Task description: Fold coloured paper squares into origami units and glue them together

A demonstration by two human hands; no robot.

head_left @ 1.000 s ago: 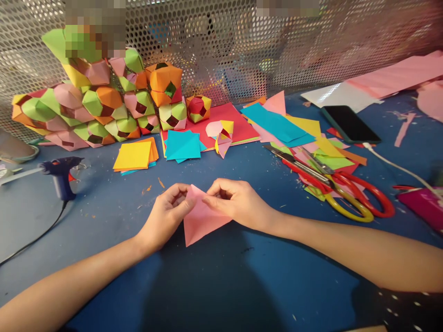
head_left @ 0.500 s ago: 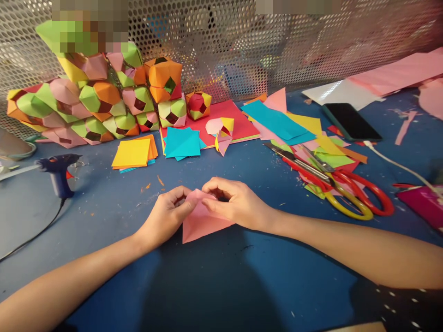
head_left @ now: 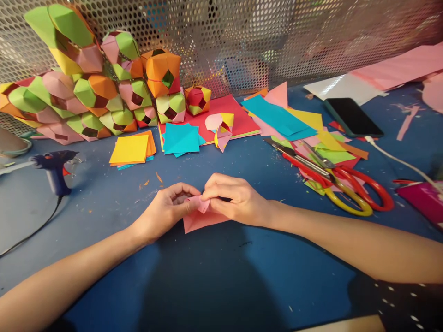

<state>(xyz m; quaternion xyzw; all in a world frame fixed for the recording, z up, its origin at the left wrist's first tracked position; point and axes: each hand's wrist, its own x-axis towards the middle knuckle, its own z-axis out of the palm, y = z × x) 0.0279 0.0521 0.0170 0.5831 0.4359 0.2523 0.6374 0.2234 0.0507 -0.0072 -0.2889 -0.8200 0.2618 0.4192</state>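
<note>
A square of pink paper (head_left: 202, 222) lies on the blue table between my hands, with its far corner folded over toward me. My left hand (head_left: 169, 207) pinches the paper at its left side, thumb on top. From the right, my right hand (head_left: 235, 198) presses its fingers on the folded corner, hiding the paper's right part. Beyond them stand a stack of yellow and orange paper squares (head_left: 128, 150) and blue paper squares (head_left: 182, 138). A partly built folded paper piece (head_left: 221, 129) in pink and yellow rests on red sheets (head_left: 238, 113).
Folded paper balls (head_left: 97, 92) are piled at the back left against a perforated metal screen (head_left: 294, 41). A glue gun (head_left: 55, 168) with its cord stands at left. Scissors (head_left: 346, 184), paper scraps (head_left: 334, 152), a phone (head_left: 353, 117) and a magenta pouch (head_left: 420, 203) lie right.
The pink paper's far corner has been folded down toward me. My right hand's fingers have shifted slightly left onto the fold. The view has tilted a little.
</note>
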